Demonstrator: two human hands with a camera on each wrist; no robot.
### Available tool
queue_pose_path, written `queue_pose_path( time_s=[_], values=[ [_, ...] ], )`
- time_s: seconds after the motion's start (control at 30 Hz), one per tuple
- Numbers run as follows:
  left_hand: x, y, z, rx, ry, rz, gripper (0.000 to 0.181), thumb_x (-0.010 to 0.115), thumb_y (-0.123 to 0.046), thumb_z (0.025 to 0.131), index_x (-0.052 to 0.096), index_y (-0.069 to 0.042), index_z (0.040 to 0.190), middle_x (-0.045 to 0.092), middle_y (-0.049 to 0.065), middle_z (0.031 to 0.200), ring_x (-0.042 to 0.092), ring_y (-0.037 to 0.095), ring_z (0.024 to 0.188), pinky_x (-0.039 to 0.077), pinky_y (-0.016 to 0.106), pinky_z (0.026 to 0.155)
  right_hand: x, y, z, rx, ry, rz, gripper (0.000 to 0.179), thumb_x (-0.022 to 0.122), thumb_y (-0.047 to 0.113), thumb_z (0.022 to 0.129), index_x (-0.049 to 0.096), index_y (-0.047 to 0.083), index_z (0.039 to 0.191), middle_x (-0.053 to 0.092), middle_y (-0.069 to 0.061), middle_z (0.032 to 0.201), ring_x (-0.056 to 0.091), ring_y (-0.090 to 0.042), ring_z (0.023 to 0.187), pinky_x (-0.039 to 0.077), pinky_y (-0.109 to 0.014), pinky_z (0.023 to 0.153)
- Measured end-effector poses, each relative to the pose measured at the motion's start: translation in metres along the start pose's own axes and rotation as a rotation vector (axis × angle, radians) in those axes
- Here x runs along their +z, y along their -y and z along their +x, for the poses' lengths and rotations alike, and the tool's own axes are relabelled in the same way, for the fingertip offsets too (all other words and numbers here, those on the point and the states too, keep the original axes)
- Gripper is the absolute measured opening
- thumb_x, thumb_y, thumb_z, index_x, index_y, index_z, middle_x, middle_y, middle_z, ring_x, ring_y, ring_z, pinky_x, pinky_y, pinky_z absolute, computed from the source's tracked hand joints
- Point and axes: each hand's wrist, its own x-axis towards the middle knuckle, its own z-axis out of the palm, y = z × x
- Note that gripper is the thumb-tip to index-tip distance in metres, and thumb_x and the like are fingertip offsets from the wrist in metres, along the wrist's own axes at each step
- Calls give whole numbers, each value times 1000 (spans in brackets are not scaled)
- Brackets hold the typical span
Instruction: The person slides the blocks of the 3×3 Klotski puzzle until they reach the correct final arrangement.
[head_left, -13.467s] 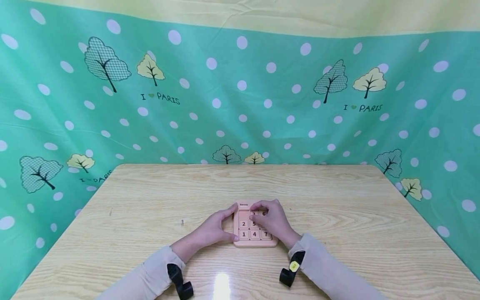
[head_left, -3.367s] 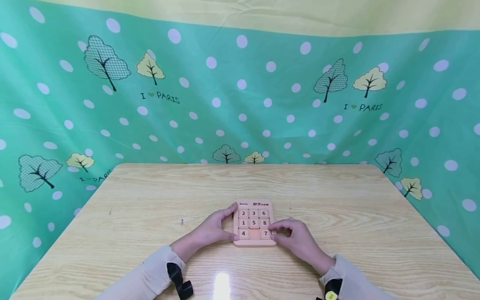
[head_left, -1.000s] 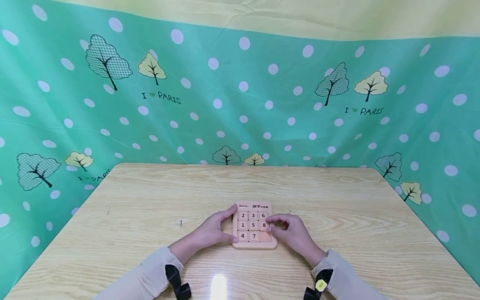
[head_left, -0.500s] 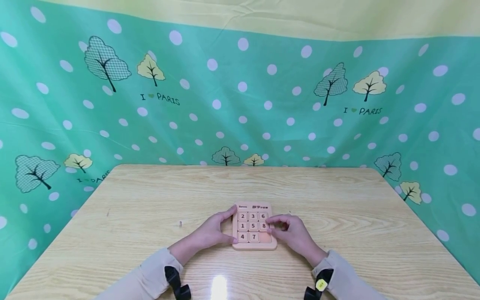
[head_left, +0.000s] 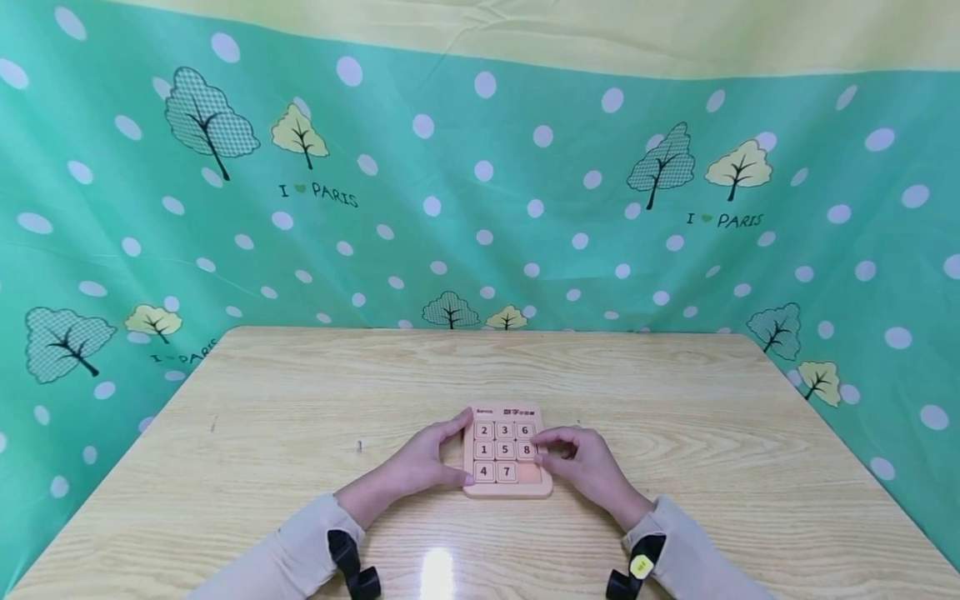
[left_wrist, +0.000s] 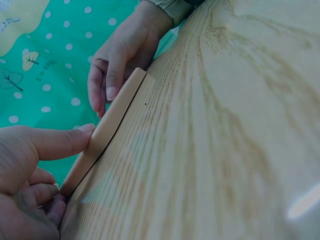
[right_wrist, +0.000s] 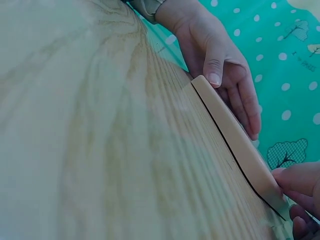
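A peach number sliding puzzle lies flat on the table. Its rows read 2 3 6, 1 5 8, then 4 7 and a vacant slot at the bottom right. My left hand holds the puzzle's left side, thumb by the lower corner and index finger by the upper one. At the right edge, my right hand has its thumb and index fingertips on the 8 tile, its other fingers curled. Both wrist views show the frame edge-on: the left wrist view and right wrist view hide the tiles.
The light wood table extends around the puzzle on all sides. A green dotted cloth with tree prints hangs behind it and at both sides. Black wrist cameras are strapped to both sleeves.
Since the oldest frame, the tiles have been rearranged. Over the last few seconds the 7 slid left, shifting the vacant slot to the corner, and my right hand went up to the 8.
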Motion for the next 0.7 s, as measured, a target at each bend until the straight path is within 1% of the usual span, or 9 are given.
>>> queue_pose_path(
  time_s=[0.23, 0.4, 0.57, 0.7],
  values=[
    [1, -1, 2, 7, 0, 3, 95, 81, -11, 69, 27, -1, 146, 25, 12, 153, 19, 30, 142, 12, 45, 116, 0, 1, -1, 2, -38, -33, 22, 77, 14, 77, 73, 13, 99, 69, 1, 97, 53, -12, 75, 46, -21, 65],
    [1, -1, 2, 9, -3, 4, 95, 82, -11, 69, 27, 0, 146, 25, 11, 153, 20, 30, 141, 12, 44, 116, 0, 2, -1, -8, -53, -64, 22, 77, 14, 76, 74, 15, 97, 69, 3, 95, 51, -12, 72, 44, -21, 65],
    [1, -1, 1, -2, -4, -1, 95, 82, -11, 69, 27, 0, 146, 25, 11, 153, 19, 29, 142, 12, 44, 116, -1, 0, 0, -18, -37, -48, 20, 77, 16, 76, 74, 15, 96, 69, 1, 97, 53, -12, 76, 45, -22, 67],
    [1, -2, 0, -4, -3, -19, 95, 81, -9, 69, 27, 0, 146, 25, 12, 153, 19, 29, 142, 12, 44, 116, -2, 1, 0, -14, 2, -13, 20, 77, 15, 77, 74, 14, 96, 69, -1, 99, 55, -13, 79, 46, -22, 69]
  ],
)
